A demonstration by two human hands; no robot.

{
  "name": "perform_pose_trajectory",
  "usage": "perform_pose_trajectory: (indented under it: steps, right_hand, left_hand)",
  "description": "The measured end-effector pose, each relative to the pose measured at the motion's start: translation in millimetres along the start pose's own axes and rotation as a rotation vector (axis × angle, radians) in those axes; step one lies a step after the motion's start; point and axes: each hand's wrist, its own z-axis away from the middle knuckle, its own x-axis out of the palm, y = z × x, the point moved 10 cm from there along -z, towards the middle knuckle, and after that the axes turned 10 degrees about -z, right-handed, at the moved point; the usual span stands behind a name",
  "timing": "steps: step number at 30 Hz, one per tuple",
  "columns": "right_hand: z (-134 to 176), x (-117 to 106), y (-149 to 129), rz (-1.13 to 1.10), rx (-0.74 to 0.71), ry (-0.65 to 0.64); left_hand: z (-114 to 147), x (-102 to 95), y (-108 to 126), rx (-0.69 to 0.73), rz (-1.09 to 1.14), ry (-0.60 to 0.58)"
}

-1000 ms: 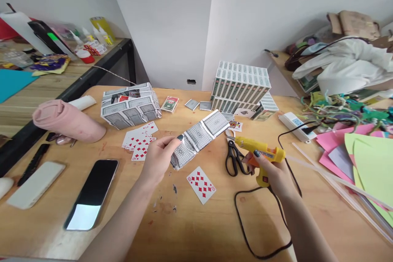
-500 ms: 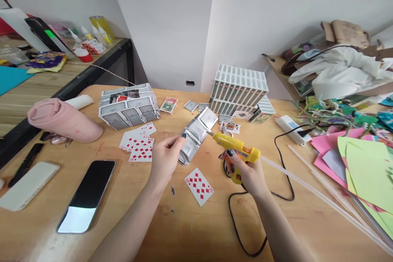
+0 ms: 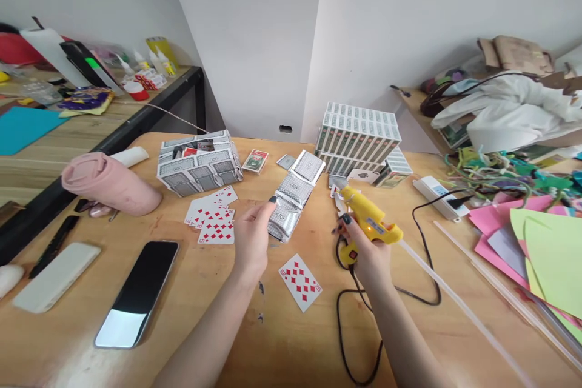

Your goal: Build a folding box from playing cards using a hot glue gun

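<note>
My left hand [image 3: 253, 236] pinches the near end of a strip of joined playing cards [image 3: 295, 194], grey backs up, which stretches away over the wooden table [image 3: 282, 339]. My right hand [image 3: 364, 248] grips a yellow hot glue gun [image 3: 370, 221] just right of the strip, its nozzle aimed up and left, a little apart from the cards. A clear glue stick [image 3: 459, 309] trails out of the gun's back. A loose ten of diamonds [image 3: 300, 282] lies face up between my forearms.
A box built of cards [image 3: 197, 163] and fanned diamond cards [image 3: 211, 215] lie left of the strip. Stacked card packs [image 3: 359, 136] stand behind. Scissors [image 3: 340, 239], power strip [image 3: 437, 191], black cord [image 3: 359, 339], phone [image 3: 139, 291], pink roll [image 3: 109, 183], coloured paper [image 3: 536, 236].
My right hand brought the glue gun leftward toward the card strip, then turned its nozzle upward and away. My left hand swung the strip from lying diagonal to pointing away from me.
</note>
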Motion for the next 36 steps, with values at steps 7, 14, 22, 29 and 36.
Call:
perform_pose_trajectory:
  steps: [7,14,22,29,36]
  right_hand:
    - [-27,41,-9,-0.156,-0.080,0.020]
    - [-38,77,-3,-0.341,0.106,-0.179]
    - [-36,85,0,-0.375,0.126,-0.277]
    - [-26,98,-11,-0.346,0.034,-0.343]
    - [-26,82,-13,-0.373,0.002,-0.161]
  left_hand:
    - [1,13.3,18,0.082,0.150,0.121]
    - [-10,34.4,47,0.176,0.241,-0.005]
    - [-15,40.2,42,0.173,0.150,-0.070]
    - [-11,43.1,47,0.174,0.198,-0.119]
    - [-8,44.6,47,0.113,0.230,-0.121]
